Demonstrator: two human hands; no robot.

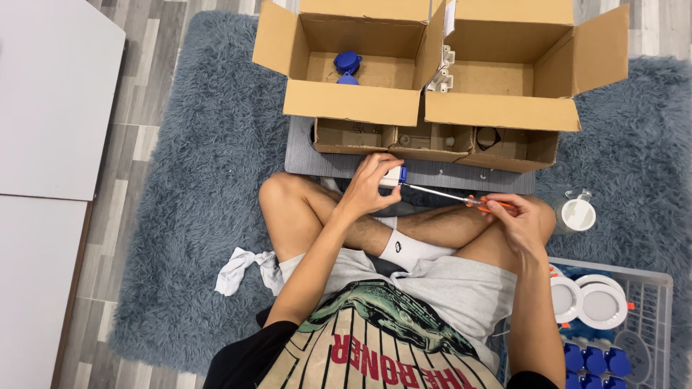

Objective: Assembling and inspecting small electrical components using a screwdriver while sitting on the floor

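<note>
I'm sitting cross-legged on a shaggy grey-blue rug (202,144), and in front of me are two big brown cardboard boxes (360,65) side by side with their flaps open. The left one has two blue plastic pieces (347,66) at the bottom, while the right box (504,65) has a couple of white plastic parts (441,72) against its left wall. Just below them sit three smaller open cartons (432,140) in a row on a grey board (317,162); I can't really tell what's in those.

My left hand (367,189) is pinching a small white-and-blue part (394,175) just above my knee. My right hand (520,218) is gripping the orange handle of a screwdriver (461,198), with the tip touching that part.

On my right there's a white wire basket (659,288) holding two round white light fixtures (587,299) and several blue pieces (595,360). One more round white fixture (577,213) lies on the rug nearby, and a white sock (241,268) lies by my left leg.
</note>
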